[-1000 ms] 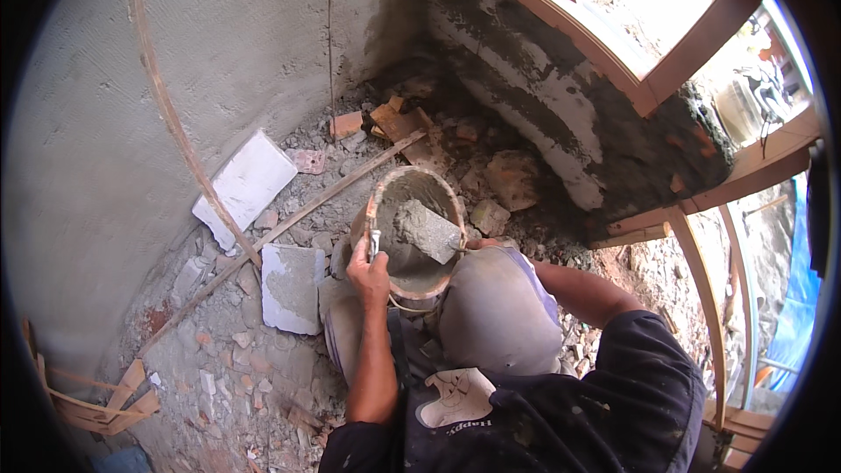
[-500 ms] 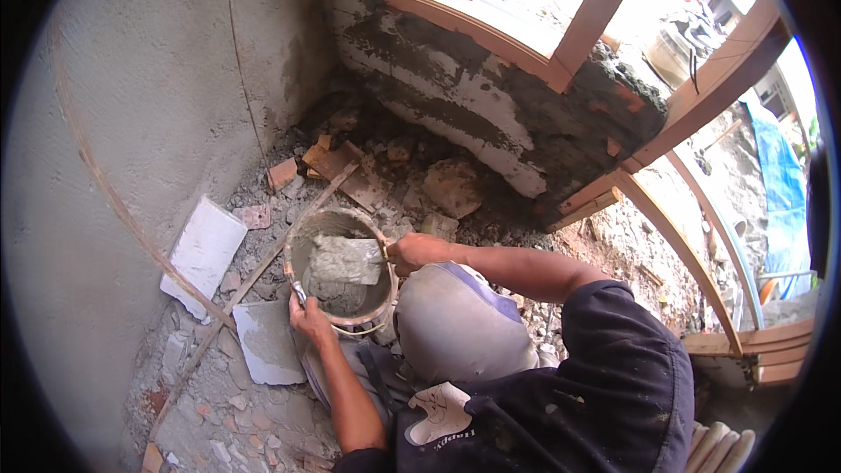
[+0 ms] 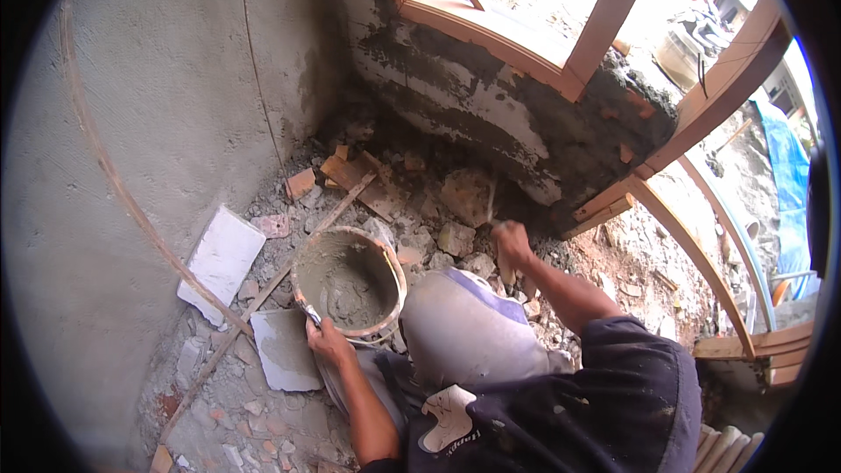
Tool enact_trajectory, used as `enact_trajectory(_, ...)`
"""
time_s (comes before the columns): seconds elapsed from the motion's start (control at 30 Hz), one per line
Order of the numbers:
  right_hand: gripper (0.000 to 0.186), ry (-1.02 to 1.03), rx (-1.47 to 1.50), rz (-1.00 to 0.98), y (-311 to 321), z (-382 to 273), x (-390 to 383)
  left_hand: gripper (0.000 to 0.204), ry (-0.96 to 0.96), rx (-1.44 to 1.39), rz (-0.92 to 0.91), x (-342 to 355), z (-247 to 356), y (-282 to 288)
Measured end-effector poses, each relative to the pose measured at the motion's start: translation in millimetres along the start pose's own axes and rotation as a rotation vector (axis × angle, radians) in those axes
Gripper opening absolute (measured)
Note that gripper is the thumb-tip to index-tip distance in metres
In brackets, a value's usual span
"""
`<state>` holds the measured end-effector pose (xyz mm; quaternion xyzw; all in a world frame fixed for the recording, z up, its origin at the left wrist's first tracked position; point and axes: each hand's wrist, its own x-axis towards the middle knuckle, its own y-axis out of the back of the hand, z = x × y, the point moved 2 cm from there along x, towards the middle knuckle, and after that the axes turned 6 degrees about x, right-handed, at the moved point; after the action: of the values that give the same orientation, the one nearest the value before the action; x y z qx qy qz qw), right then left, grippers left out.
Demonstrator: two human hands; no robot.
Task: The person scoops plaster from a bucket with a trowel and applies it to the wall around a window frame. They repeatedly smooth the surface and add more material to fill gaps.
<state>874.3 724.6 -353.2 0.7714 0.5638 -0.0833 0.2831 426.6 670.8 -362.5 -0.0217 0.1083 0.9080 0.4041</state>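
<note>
1. Head view: the bucket [image 3: 349,282], round and holding wet grey mortar, sits on the rubble floor [image 3: 263,403] just in front of the person's bent knee [image 3: 464,324]
2. The left hand [image 3: 327,339] grips the bucket's near rim, fingers curled tight over it
3. The right hand [image 3: 511,243], beyond the knee and right of the bucket, holds a trowel [image 3: 491,201] with fingers closed on its handle, blade up against the mortared wall [image 3: 491,123]
</note>
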Motion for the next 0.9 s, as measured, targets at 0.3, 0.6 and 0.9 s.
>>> enact_trajectory(0.3,0.030,0.422,-0.568,-0.637,-80,-1,-35,0.052,-0.321,0.373,-0.240,-56,30,-61)
enact_trajectory(0.6,0.030,0.448,-1.165,-0.593,-183,9,-23,0.057,-0.452,0.472,-0.256,-72,11,-88)
enact_trajectory(0.9,0.029,0.399,-0.555,-0.823,-140,39,-37,0.049,-0.365,0.273,-0.229,-41,31,-55)
